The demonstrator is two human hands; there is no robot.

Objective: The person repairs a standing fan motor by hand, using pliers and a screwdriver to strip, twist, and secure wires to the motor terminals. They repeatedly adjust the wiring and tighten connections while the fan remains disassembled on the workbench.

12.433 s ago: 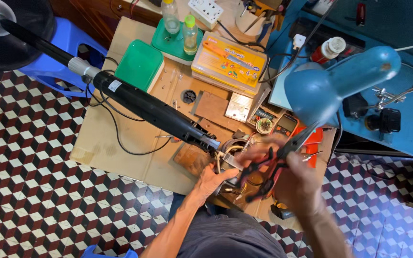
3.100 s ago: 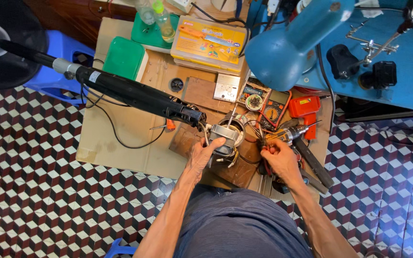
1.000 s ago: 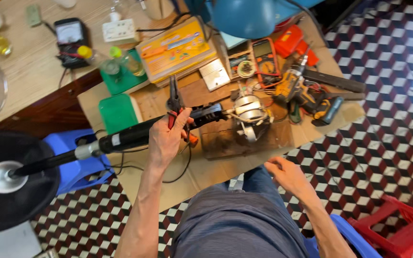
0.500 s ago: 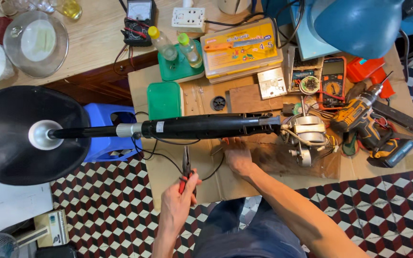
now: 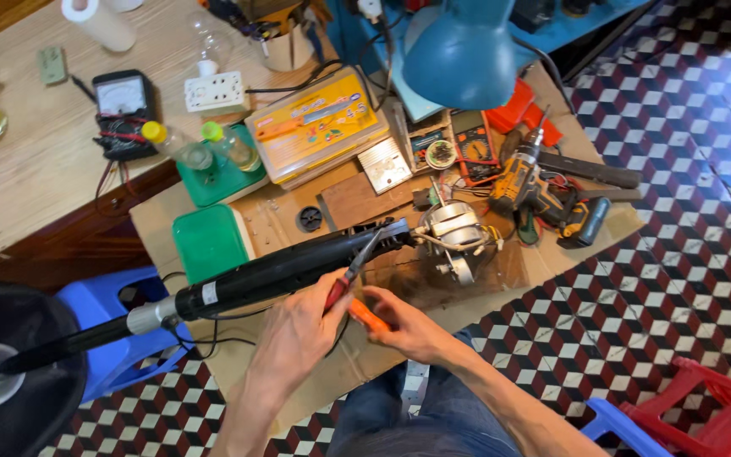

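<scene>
The left hand [image 5: 294, 334] is curled around the red handle of a pair of pliers [image 5: 350, 283], fingers wrapped closed on it. The right hand [image 5: 408, 326] pinches the orange handle with thumb and fingertips, partly closed rather than clenched. Between them the handles stand a little apart, so the slim nose looks only slightly parted; its tip lies over the black fan pole [image 5: 289, 269], just left of the bare fan motor [image 5: 454, 237].

To work well here, a firm single-hand grip on both handles would seem steadier than one handle per hand, with the nose brought squarely onto the part before squeezing; whether the tip actually touches the pole or a wire cannot be told.

The pole runs left and nearer to the round fan base [image 5: 2, 372], passing over a blue stool [image 5: 107, 338]. All this lies on a cardboard sheet [image 5: 484, 296]. Farther off sit a green box [image 5: 206, 244], a yellow parts case [image 5: 319, 127], a cordless drill [image 5: 535, 182] on the right and a blue desk lamp [image 5: 463, 55].
</scene>
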